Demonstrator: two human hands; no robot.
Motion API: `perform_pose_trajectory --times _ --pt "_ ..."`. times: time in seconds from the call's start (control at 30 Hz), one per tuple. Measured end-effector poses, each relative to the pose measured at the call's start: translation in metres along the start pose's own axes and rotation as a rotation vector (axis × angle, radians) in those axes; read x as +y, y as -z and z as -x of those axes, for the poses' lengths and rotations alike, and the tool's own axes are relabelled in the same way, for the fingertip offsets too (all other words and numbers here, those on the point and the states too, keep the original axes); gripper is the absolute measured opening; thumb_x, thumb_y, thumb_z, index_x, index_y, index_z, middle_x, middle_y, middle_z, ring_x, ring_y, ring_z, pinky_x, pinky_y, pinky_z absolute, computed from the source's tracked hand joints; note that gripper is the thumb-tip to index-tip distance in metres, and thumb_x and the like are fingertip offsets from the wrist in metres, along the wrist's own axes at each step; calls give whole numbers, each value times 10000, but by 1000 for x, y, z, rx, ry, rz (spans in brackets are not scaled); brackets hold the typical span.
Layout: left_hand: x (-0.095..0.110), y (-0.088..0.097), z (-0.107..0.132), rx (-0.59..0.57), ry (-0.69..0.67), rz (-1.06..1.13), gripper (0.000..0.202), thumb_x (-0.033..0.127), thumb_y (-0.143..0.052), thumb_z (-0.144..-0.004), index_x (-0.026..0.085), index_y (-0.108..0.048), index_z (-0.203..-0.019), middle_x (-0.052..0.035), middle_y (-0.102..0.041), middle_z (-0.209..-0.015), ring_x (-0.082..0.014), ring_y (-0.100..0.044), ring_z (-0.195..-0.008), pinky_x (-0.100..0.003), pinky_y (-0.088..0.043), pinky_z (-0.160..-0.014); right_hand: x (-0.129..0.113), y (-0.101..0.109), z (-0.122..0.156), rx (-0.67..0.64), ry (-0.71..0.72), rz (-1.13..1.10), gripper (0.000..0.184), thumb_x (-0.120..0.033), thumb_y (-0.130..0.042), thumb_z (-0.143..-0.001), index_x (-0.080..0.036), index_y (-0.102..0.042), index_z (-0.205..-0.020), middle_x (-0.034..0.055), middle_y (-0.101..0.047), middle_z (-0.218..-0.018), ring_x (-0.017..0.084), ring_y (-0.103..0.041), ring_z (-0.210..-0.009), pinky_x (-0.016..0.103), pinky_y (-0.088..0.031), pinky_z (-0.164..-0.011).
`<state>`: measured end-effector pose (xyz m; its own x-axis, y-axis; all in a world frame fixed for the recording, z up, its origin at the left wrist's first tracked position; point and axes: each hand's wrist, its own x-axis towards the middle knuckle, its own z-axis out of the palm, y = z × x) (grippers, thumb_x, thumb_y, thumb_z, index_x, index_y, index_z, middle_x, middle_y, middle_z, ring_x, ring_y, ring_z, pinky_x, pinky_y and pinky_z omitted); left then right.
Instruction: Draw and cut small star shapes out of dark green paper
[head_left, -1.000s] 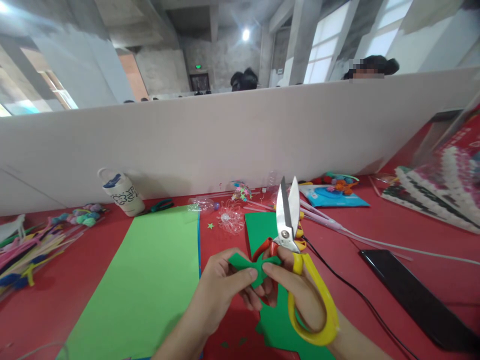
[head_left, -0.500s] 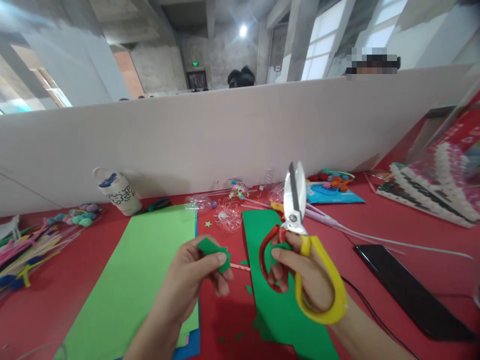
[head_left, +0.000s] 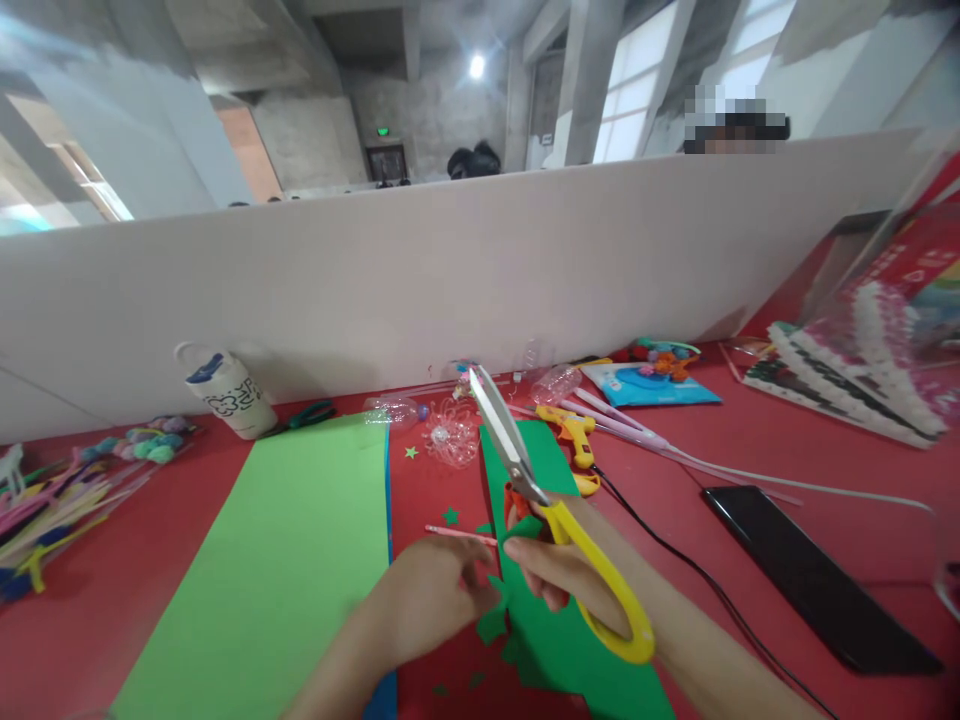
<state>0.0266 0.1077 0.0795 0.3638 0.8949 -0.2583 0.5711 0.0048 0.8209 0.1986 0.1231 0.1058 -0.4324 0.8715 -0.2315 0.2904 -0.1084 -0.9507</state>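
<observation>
My right hand (head_left: 570, 570) is wrapped around yellow-and-red handled scissors (head_left: 514, 440), whose blades point up and to the left and look nearly closed. Between its thumb and fingers it also pinches a small green paper piece (head_left: 529, 527). My left hand (head_left: 435, 595) is turned palm down, low over the red table, its fingertips partly hidden and blurred. Just below those fingers is a green scrap (head_left: 492, 628); whether they grip it I cannot tell. Under the right hand lies a dark green sheet (head_left: 570, 630). Near the left hand are a small green star (head_left: 450, 516) and a pink pencil-like stick (head_left: 442, 531).
Light green sheets (head_left: 285, 560) lie on the left. Behind are a tumbler (head_left: 236, 395), a clear bottle (head_left: 394, 412) and a yellow glue gun (head_left: 574, 432) whose black cord runs right. A black phone (head_left: 810, 575) lies at right. A white partition (head_left: 420, 280) stands behind.
My left hand has moved down and right and turned over, with its green piece lowered. The right hand with the scissors has shifted left, uncovering the glue gun.
</observation>
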Motion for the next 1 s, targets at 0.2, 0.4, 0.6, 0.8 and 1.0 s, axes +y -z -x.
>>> perform_pose_trajectory --times 0.2,0.4,0.6,0.8,1.0 --pt "7 3 8 50 -44 114 102 227 -494 -738 177 -582 -737 40 -538 -593 -120 -527 -567 -232 -395 -561 9 -9 -5 15 -39 60 67 -175 -516 -709 -203 -466 -675 -101 -413 -385 79 -389 -350 176 -309 -357" --pt "6 -4 12 128 -31 234 98 227 -512 -760 175 -572 -702 50 -512 -552 -102 -516 -508 -221 -374 -509 11 -10 -4 18 7 32 40 -184 -522 -700 -199 -485 -703 -102 -417 -411 76 -388 -356 177 -300 -349" --pt "15 4 14 73 18 533 117 264 -586 -705 177 -526 -654 36 -588 -527 -67 -501 -396 -183 -348 -416 16 -3 -1 -13 93 -75 183 -355 -517 -763 -210 -458 -668 -72 -467 -453 85 -442 -383 203 -350 -390" --pt "21 3 17 79 36 651 112 223 -623 -659 168 -537 -704 35 -620 -534 -60 -531 -383 -158 -370 -399 28 2 -1 -34 157 -227 304 -426 -535 -820 -200 -473 -626 -48 -487 -476 102 -493 -414 229 -402 -417" --pt "24 -4 15 112 -4 741 173 285 -652 -704 170 -533 -757 49 -591 -478 -102 -583 -398 -188 -454 -418 29 -6 -1 39 155 -282 256 -432 -582 -797 -204 -469 -774 -71 -526 -506 72 -477 -366 185 -399 -375"
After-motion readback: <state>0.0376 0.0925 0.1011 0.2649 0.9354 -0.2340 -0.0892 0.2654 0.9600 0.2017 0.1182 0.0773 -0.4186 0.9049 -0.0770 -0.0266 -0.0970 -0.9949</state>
